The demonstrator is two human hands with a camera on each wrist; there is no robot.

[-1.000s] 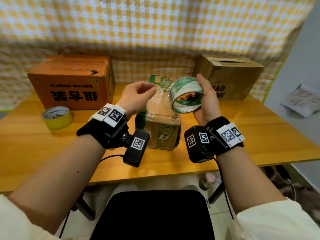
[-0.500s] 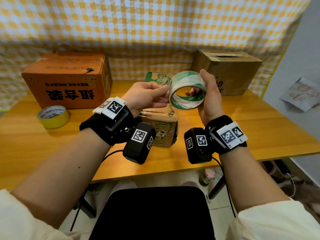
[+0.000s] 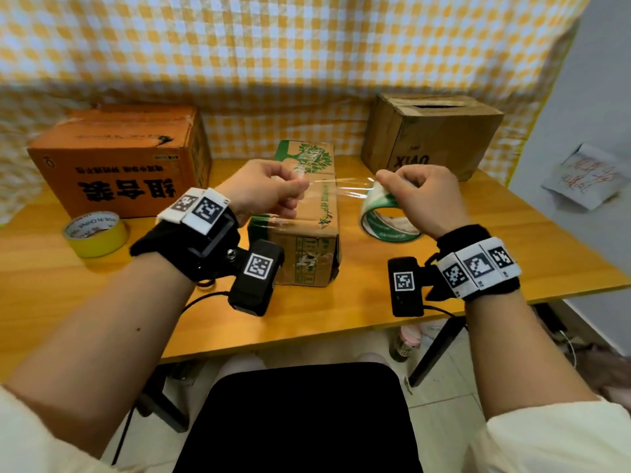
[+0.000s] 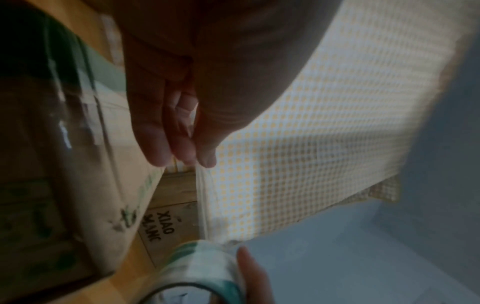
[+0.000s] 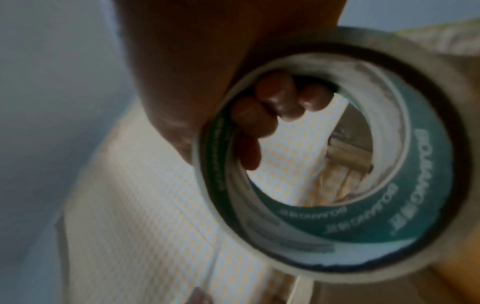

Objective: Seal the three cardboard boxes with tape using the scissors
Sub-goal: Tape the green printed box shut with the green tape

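My right hand (image 3: pixel 423 196) grips the clear tape roll (image 3: pixel 386 220) with the green-printed core, fingers (image 5: pixel 275 102) curled through its hole. My left hand (image 3: pixel 266 189) pinches the free end of the clear tape strip (image 3: pixel 336 187), stretched level between both hands above the small green-and-brown box (image 3: pixel 307 213) at the table's middle. The same strip (image 4: pixel 202 197) runs from my fingertips (image 4: pixel 187 156) down to the roll (image 4: pixel 202 267). An orange box (image 3: pixel 123 158) stands back left, a brown box (image 3: pixel 433 134) with a slot open in its top back right. No scissors are in view.
A yellow tape roll (image 3: pixel 95 233) lies on the wooden table (image 3: pixel 358 312) in front of the orange box. A checked yellow cloth (image 3: pixel 307 63) hangs behind. A paper sheet (image 3: pixel 587 179) hangs on the wall to the right. A black chair seat sits below the table's front edge.
My hands have drawn apart: the left pulled the tape end leftward while the right carried the roll rightward and down, so a strip now spans the gap above the small box.
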